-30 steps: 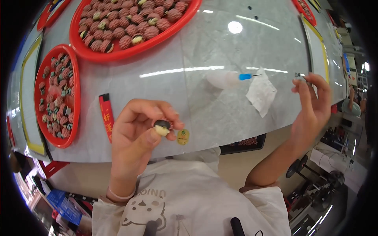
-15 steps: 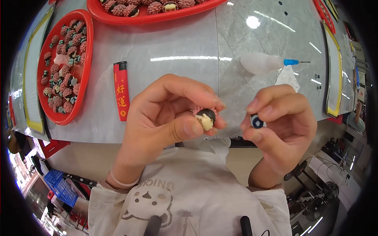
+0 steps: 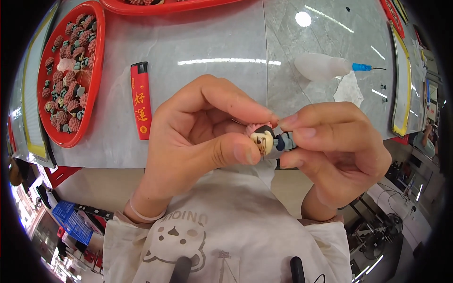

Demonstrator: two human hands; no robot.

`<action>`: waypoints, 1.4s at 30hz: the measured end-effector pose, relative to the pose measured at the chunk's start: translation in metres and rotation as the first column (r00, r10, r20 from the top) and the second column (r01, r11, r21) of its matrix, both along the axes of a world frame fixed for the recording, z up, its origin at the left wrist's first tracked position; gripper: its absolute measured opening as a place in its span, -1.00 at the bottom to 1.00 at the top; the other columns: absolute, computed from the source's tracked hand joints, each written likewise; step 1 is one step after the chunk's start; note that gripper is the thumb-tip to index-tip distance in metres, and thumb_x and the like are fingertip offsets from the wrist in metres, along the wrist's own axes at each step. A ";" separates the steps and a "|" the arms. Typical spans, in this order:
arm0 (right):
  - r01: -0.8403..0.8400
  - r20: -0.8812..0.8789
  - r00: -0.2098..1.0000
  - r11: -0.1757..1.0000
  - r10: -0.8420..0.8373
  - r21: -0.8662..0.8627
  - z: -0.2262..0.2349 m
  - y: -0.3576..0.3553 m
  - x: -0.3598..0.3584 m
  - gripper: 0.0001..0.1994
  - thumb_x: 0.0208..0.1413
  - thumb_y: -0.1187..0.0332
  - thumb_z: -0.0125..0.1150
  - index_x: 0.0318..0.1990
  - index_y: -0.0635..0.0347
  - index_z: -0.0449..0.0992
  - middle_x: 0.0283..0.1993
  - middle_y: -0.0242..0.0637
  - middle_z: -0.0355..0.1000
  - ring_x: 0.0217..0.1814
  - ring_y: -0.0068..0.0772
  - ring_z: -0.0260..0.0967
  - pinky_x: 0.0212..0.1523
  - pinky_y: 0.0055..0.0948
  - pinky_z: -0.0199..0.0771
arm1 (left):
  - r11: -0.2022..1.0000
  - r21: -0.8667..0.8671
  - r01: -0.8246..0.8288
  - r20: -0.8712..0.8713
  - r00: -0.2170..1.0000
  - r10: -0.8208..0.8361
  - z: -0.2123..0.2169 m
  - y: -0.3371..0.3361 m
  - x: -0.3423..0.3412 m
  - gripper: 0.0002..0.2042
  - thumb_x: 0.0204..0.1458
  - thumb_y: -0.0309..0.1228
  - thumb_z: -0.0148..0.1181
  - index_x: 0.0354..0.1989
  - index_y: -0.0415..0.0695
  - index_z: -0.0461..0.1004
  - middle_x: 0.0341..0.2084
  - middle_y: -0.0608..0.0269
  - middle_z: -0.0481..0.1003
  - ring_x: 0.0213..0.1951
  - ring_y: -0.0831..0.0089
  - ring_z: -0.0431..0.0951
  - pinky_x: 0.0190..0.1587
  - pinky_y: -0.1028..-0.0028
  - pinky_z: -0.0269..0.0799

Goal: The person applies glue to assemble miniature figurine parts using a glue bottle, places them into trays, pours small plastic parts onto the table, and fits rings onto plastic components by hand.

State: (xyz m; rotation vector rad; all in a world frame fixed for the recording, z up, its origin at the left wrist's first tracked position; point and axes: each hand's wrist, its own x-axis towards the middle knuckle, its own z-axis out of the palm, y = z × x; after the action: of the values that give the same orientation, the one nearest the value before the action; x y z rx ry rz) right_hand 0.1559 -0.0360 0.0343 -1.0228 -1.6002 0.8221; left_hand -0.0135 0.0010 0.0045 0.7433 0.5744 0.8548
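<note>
You bring both hands together over the near edge of a grey table (image 3: 222,40), to the right of a red lighter (image 3: 140,101) and about level with its near end. Your left hand (image 3: 188,134) is clamped on a small figurine head (image 3: 261,138) — pink on top, black below that, cream at the face — with the thumb on the near side and the index finger arched above. Your right hand (image 3: 339,146) pinches a tiny blue-grey piece (image 3: 286,141) between thumb and fingertips, its dark end up against the cream part; whether the two are joined, you cannot tell from here.

Left of the lighter sits a red oval tray (image 3: 99,52) full of pink and blue-grey pieces, while the rim of a larger red tray (image 3: 170,8) shows beyond it. Well to the lighter's right lie a whitish squeeze bottle (image 3: 322,66) with a blue needle tip (image 3: 362,67), a white paper (image 3: 349,92) and two small dark parts (image 3: 383,87). Nearer you than the lighter, your pale top (image 3: 212,231) bears an animal-face print.
</note>
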 end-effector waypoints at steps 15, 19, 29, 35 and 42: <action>0.065 0.185 0.978 0.984 -0.096 0.167 -0.003 0.001 -0.004 -0.68 -0.45 0.69 0.30 -0.40 0.36 0.41 -0.44 0.00 0.38 -0.52 -0.39 0.38 -0.60 -0.62 0.41 | 0.984 0.174 -0.031 -0.003 0.999 0.032 -0.010 -0.002 0.001 -0.65 -0.30 -0.35 0.35 -0.40 -0.24 0.33 -0.45 0.17 0.36 -0.43 0.50 0.47 -0.43 0.64 0.45; 0.082 0.188 0.975 0.982 -0.115 0.172 -0.006 0.004 -0.007 -0.68 -0.45 0.65 0.32 -0.40 0.35 0.41 -0.44 -0.02 0.39 -0.52 -0.39 0.38 -0.60 -0.61 0.40 | 0.978 0.207 -0.019 -0.003 1.000 0.020 -0.013 0.003 -0.001 -0.68 -0.29 -0.41 0.34 -0.40 -0.25 0.33 -0.45 0.17 0.36 -0.42 0.48 0.48 -0.37 0.61 0.46; 0.118 0.443 0.876 0.976 -0.190 0.183 -0.005 -0.006 -0.019 -0.76 -0.09 0.20 0.20 -0.32 0.13 0.46 -0.20 -0.05 0.30 -0.25 -0.30 0.26 -0.40 -0.49 0.29 | 0.990 0.115 -0.075 0.032 0.997 0.072 0.000 0.001 -0.003 -0.64 -0.23 -0.48 0.29 -0.24 -0.28 0.32 -0.37 0.10 0.36 -0.31 0.38 0.43 -0.28 0.47 0.36; 0.280 0.306 0.881 0.919 -0.360 0.277 -0.015 -0.017 -0.005 -0.63 -0.05 0.00 0.09 -0.32 0.13 0.49 -0.22 -0.11 0.29 -0.30 -0.29 0.24 -0.37 -0.46 0.24 | 0.516 0.831 -0.208 -0.285 0.637 0.716 0.047 0.037 -0.081 -0.58 -0.05 -0.25 0.01 -0.07 -0.29 0.26 -0.13 -0.07 0.30 -0.14 0.21 0.35 -0.08 0.40 0.25; 0.310 0.240 0.902 0.926 -0.359 0.217 -0.029 -0.017 -0.005 -0.67 -0.05 0.10 0.12 -0.34 0.22 0.47 -0.27 -0.11 0.31 -0.34 -0.30 0.24 -0.41 -0.46 0.24 | 0.738 0.489 0.465 -0.741 -0.225 0.632 0.052 0.049 -0.150 -0.56 0.04 -0.30 -0.06 0.10 -0.14 0.14 0.08 -0.04 0.15 0.19 0.13 0.03 0.16 0.32 -0.05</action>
State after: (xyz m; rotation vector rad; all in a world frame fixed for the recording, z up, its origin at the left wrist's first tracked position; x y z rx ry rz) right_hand 0.1511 -0.0530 0.0055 -1.2825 -1.6282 0.3074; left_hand -0.1639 0.0503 0.0567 2.2871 1.9859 0.2894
